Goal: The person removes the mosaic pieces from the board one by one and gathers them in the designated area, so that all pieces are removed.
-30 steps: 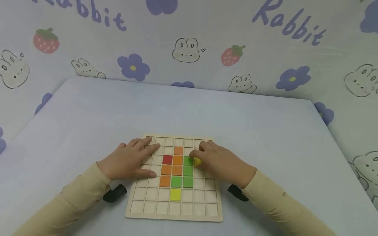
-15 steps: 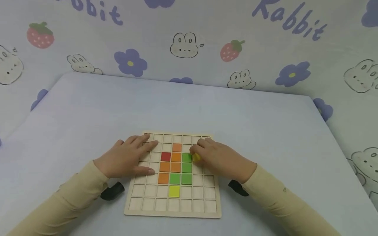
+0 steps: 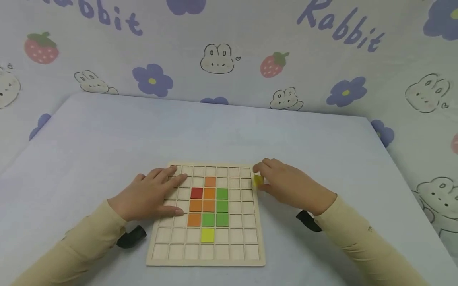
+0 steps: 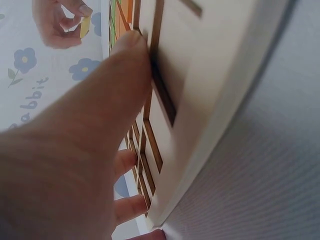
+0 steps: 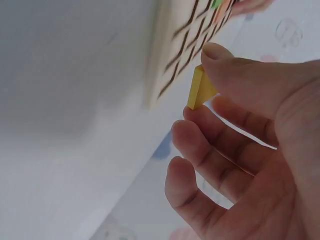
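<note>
a yellow tile (image 5: 201, 88) was pinched in the right grip (image 3: 290, 184), just beside the board (image 3: 207, 251) to that grip's left; the left grip (image 3: 144, 195) lay spread on it. carrying one tile seemed the step, the next move needing a firm pinch.

The head view faced forward and down over the grid board (image 3: 221, 236). Both wrist views shared it, nearer, slantwise.
</note>
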{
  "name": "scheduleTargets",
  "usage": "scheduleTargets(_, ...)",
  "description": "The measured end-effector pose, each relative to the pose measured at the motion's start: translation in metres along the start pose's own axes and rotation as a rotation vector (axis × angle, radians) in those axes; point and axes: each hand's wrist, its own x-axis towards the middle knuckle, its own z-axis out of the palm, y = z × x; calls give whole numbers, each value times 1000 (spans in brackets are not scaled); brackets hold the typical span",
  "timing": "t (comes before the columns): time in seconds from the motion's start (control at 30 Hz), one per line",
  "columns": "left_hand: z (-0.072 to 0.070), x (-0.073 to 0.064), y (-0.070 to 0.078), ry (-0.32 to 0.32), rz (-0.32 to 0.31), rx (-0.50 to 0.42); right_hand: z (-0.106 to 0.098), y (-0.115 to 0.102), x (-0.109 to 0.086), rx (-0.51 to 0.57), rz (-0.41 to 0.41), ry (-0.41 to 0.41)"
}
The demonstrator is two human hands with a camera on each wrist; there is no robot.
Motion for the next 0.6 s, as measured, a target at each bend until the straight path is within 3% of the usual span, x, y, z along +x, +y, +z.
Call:
scheduleTargets(0.2, 4, -4, -2, -2, -14, 3, 2, 24, -17, 13, 25, -5)
scheduleTargets(0.6, 7, -1, -4, 43, 10, 36, 11, 41, -26, 22, -12, -42)
